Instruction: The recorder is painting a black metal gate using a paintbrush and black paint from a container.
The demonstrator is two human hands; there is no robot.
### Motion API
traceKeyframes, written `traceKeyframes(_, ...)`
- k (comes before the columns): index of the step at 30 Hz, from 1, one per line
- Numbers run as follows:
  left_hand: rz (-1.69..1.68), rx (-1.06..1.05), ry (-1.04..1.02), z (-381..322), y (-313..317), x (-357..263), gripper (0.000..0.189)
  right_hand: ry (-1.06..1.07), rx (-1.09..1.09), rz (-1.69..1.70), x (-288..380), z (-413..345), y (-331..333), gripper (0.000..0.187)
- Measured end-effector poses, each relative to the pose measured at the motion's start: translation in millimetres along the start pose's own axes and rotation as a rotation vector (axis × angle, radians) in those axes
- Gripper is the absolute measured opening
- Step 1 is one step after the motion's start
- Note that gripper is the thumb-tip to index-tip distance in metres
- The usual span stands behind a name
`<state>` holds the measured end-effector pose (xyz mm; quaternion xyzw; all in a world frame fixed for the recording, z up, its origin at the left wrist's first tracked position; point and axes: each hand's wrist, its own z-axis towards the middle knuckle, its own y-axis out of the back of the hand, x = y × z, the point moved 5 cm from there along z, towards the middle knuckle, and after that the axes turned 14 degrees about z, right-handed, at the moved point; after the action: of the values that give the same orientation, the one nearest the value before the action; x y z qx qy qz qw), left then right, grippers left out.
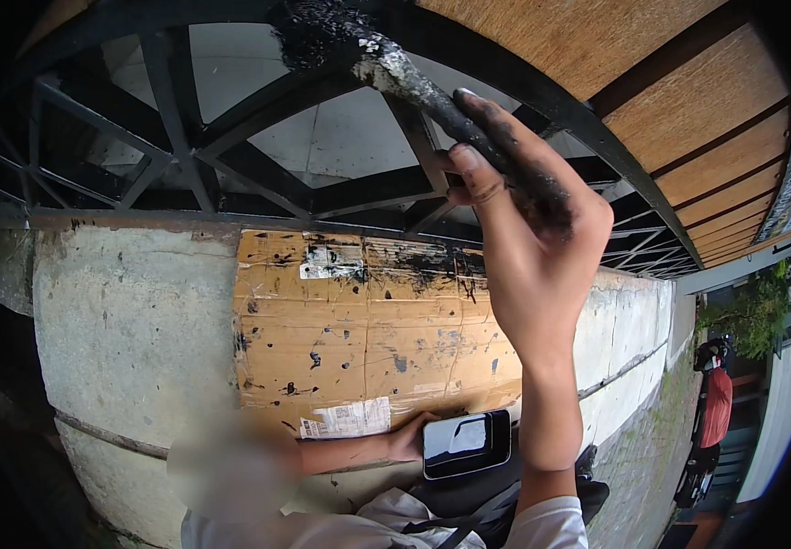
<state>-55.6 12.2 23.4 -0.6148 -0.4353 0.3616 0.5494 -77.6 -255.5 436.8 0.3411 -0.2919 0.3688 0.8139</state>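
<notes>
My right hand [539,206] grips the dark, paint-crusted handle of a paintbrush [429,96] between thumb and fingers. Black paint smears the fingers and the side of this hand. The brush's black, wet-looking bristles [320,34] are at the upper rail of a black metal frame [182,147], dark against dark, so exact contact is hard to tell. Lower down, close to my body, my left hand [414,436] holds a small rectangular tub [467,445] by its side. Glossy black liquid in it reflects a bright patch.
Under the frame, a flattened cardboard sheet [395,329] with black drips and torn labels lies on a concrete ledge [134,316]. Wooden slats [697,137] run above the frame. A motorcycle with a red cover [716,408] stands at the far right, beyond paving [642,439].
</notes>
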Motion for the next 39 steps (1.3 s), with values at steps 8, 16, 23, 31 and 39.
traceKeyframes(8,0.075,0.039,-0.017,17,30,11,0.052,0.085,-0.175,-0.096,-1,-28,19,0.030)
traceKeyframes(16,0.045,-0.060,-0.002,4,10,3,0.053,0.213,-0.034,-0.076,-1,-7,-4,0.030)
traceKeyframes(23,0.124,-0.022,-0.005,-5,-9,-5,0.053,0.235,-0.019,-0.139,6,-3,-20,0.030)
traceKeyframes(31,0.154,-0.022,0.000,-10,-17,-6,0.059,0.192,0.022,-0.196,12,-2,-22,0.029)
traceKeyframes(39,0.107,0.010,-0.015,-3,-2,-2,0.056,0.198,-0.050,-0.106,4,-7,-30,0.030)
